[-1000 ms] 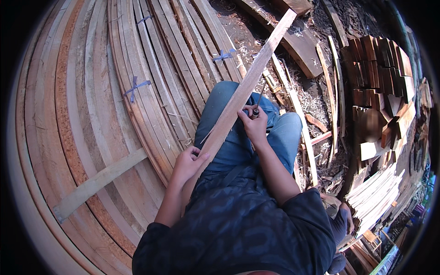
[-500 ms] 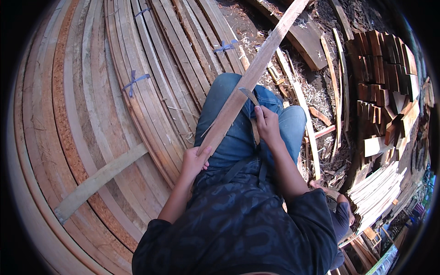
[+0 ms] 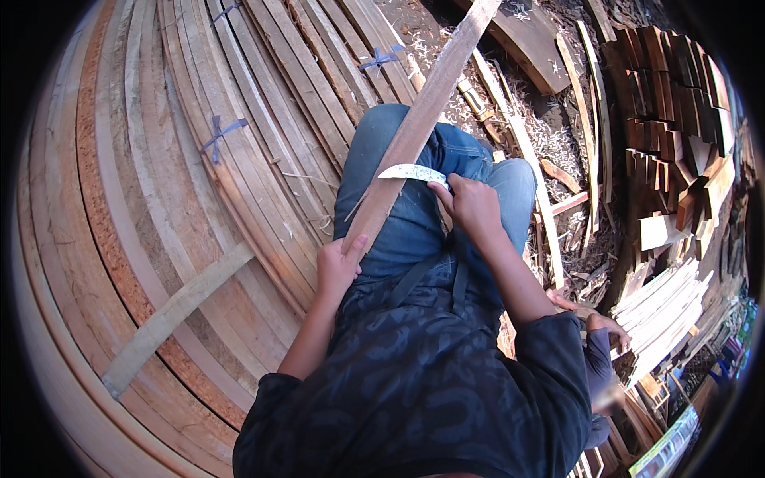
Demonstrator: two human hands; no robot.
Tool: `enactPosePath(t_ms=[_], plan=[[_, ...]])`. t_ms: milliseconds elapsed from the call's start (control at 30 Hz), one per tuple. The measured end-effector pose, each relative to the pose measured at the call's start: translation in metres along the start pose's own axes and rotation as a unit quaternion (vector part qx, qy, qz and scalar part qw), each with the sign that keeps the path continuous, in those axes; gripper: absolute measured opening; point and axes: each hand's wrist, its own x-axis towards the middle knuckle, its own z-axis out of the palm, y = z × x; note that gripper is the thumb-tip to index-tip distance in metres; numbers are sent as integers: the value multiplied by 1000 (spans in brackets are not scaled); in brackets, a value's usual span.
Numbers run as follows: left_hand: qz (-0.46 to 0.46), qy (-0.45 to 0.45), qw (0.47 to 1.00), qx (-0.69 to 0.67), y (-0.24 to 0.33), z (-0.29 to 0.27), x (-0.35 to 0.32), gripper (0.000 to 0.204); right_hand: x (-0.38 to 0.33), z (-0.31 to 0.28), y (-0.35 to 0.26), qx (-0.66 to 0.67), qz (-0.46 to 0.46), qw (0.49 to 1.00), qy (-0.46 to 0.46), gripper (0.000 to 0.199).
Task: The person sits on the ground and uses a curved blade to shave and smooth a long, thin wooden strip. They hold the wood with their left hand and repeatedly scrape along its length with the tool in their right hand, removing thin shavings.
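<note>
Head view, looking down on a seated person in a dark patterned shirt and jeans (image 3: 414, 223). A long wooden slat (image 3: 418, 131) runs from the lap up and to the right, lying across the left thigh. The left hand (image 3: 339, 267) is closed around the slat's near end, thumb on top. The right hand (image 3: 474, 207) is clenched on the handle of a curved knife (image 3: 413, 172), whose pale blade points left and touches the slat's right edge. A second earlier the knife sat hidden low against the slat; half a second ago the blade stood upright beside it; now the blade lies flat and crosswise, fully visible. Bundled curved planks (image 3: 199, 175) fill the ground to the left. Shavings (image 3: 550, 143) and stacked offcuts (image 3: 677, 159) lie to the right.
</note>
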Motion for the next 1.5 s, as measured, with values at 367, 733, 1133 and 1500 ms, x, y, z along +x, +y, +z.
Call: enactPosePath(t_ms=[367, 733, 1133, 1500], plan=[[7, 10, 1000, -3, -1, 4, 2, 52, 13, 7, 15, -64, -63, 993, 82, 52], [8, 9, 1000, -8, -5, 4, 4, 55, 32, -12, 51, -90, 16, 989, 114, 52], [-5, 14, 1000, -9, 0, 7, 3, 57, 15, -25, 37, -55, 24, 995, 85, 52], [-16, 20, 999, -25, 3, 8, 2, 53, 9, -1, 11, -10, -14, 998, 58, 54]])
